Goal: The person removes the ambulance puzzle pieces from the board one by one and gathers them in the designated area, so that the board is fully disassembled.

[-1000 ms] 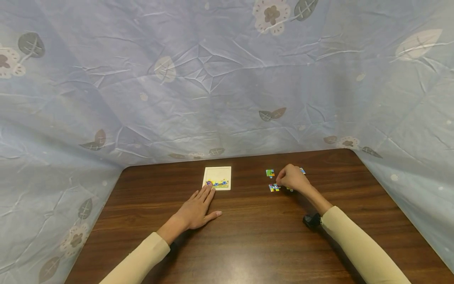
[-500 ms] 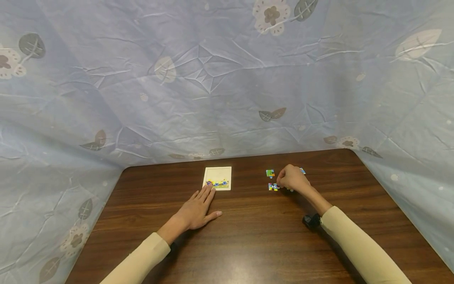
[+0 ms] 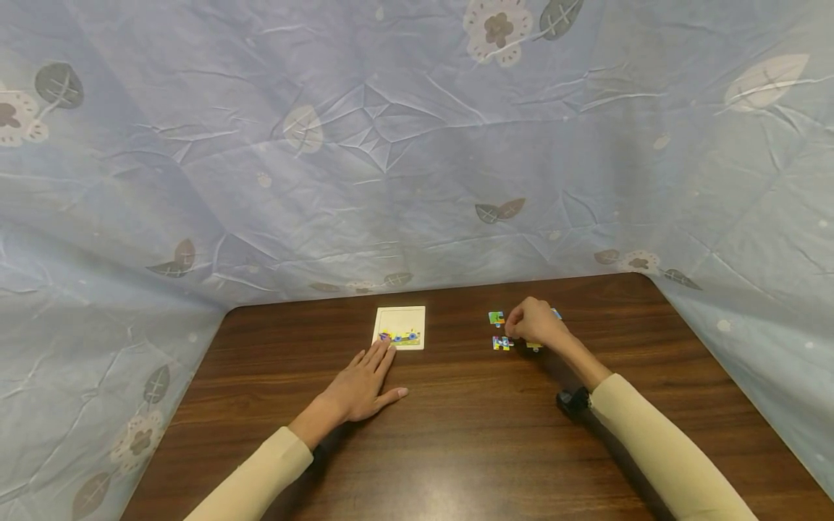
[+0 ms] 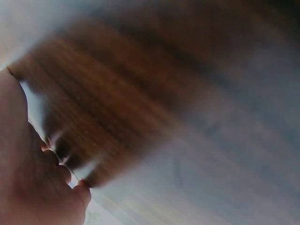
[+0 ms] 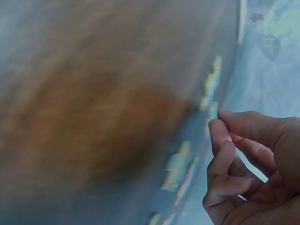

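Observation:
My left hand [image 3: 358, 387] lies flat, thumb spread, its fingertips on the lower edge of a cream puzzle board [image 3: 400, 318]. A strip of colourful picture fills the board's bottom. My right hand [image 3: 536, 323] is over the loose puzzle pieces, finger and thumb tips together. Just below those tips lies a multicoloured puzzle piece [image 3: 500, 344] on the table. In the right wrist view, thumb and index [image 5: 227, 131] meet with no piece showing between them; a blurred piece [image 5: 212, 115] appears just beyond. The left wrist view shows the left hand [image 4: 37, 187] and blurred wood.
A green puzzle piece [image 3: 496, 318] sits behind the multicoloured one. A yellowish piece [image 3: 534, 346] and a blue one [image 3: 557, 313] lie partly behind the right hand. The dark wooden table [image 3: 443, 434] meets a patterned cloth [image 3: 417, 181] at the back.
The multicoloured piece has slid slightly left. My right hand has since risen a little from it, uncovering more of the yellowish piece. The left hand and the board have stayed put.

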`<move>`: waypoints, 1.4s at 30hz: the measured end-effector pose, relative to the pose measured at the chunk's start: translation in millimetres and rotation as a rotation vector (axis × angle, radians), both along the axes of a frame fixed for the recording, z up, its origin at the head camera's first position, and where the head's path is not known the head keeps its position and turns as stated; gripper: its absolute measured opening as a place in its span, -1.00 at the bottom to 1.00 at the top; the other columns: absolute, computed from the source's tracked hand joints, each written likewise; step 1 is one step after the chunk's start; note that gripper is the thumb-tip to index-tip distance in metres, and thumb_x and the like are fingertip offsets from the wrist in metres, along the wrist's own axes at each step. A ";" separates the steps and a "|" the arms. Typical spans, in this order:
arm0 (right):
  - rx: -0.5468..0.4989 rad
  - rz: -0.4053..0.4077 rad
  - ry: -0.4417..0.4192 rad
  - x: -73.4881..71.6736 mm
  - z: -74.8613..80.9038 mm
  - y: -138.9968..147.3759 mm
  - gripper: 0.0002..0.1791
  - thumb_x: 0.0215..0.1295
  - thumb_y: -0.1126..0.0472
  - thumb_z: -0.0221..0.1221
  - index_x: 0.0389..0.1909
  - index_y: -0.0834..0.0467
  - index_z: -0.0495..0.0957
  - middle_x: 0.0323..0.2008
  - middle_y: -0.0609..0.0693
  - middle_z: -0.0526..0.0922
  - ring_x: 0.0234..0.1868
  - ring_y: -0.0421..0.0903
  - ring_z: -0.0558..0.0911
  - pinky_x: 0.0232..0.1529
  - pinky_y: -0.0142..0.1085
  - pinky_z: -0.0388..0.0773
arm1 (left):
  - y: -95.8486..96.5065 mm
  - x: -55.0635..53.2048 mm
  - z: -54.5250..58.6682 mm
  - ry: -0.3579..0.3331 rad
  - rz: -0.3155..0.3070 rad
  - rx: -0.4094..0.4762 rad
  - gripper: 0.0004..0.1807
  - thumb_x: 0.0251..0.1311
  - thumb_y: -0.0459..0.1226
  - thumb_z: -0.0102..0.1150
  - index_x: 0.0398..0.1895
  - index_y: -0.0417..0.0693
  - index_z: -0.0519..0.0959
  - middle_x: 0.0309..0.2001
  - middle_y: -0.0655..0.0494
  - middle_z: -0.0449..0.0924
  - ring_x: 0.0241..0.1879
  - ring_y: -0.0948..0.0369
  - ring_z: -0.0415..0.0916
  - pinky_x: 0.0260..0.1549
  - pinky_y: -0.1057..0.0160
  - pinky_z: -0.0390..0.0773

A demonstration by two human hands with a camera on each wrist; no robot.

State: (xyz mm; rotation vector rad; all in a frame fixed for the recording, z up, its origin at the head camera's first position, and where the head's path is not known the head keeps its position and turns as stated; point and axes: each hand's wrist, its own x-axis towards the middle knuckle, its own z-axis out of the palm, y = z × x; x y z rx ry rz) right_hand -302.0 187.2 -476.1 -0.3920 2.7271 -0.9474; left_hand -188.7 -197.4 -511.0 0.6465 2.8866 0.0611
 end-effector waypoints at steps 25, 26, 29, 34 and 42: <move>-0.088 0.289 0.075 -8.6 24.5 -111.6 -0.89 0.40 0.14 0.37 -0.24 0.09 0.78 -0.25 0.06 0.84 -0.29 -0.14 0.69 -0.17 -0.27 0.67 | 7.0 -8.0 15.0 0.027 -0.044 0.007 0.00 0.55 0.34 -0.26 0.71 -0.20 -0.06 0.73 -0.16 -0.15 0.72 -0.08 -0.11 0.68 -0.13 0.08; -0.085 0.293 0.076 -9.1 21.6 -116.3 -0.90 0.39 0.15 0.38 -0.24 0.10 0.78 -0.27 0.03 0.83 -0.29 -0.14 0.69 -0.16 -0.28 0.67 | 8.2 -9.5 15.6 0.024 -0.046 0.010 -0.01 0.56 0.34 -0.26 0.71 -0.21 -0.06 0.73 -0.16 -0.15 0.72 -0.08 -0.11 0.68 -0.13 0.08; -0.077 0.302 0.082 -10.0 13.6 -131.6 -0.91 0.36 0.18 0.40 -0.24 0.11 0.77 -0.33 -0.06 0.81 -0.30 -0.16 0.69 -0.16 -0.28 0.67 | 10.1 -12.8 16.5 0.012 -0.040 0.028 -0.02 0.56 0.32 -0.26 0.71 -0.21 -0.04 0.73 -0.17 -0.15 0.72 -0.10 -0.11 0.67 -0.11 0.09; -0.071 0.309 0.065 -9.7 -1.0 -151.8 -0.79 0.30 0.21 0.41 -0.11 0.22 0.74 -0.28 -0.03 0.80 -0.27 -0.14 0.70 -0.12 -0.27 0.71 | 10.9 -17.4 11.5 0.003 -0.028 0.025 -0.03 0.57 0.32 -0.26 0.71 -0.20 -0.04 0.73 -0.17 -0.13 0.72 -0.10 -0.11 0.68 -0.08 0.10; -0.018 0.283 0.066 -10.1 -18.4 -169.5 -0.54 0.25 0.12 0.50 0.08 0.26 0.69 0.05 0.12 0.77 0.10 0.05 0.71 0.25 -0.08 0.67 | 12.7 -22.7 8.2 0.002 -0.038 0.046 -0.02 0.57 0.32 -0.27 0.71 -0.20 -0.08 0.73 -0.15 -0.15 0.73 -0.08 -0.13 0.69 -0.12 0.04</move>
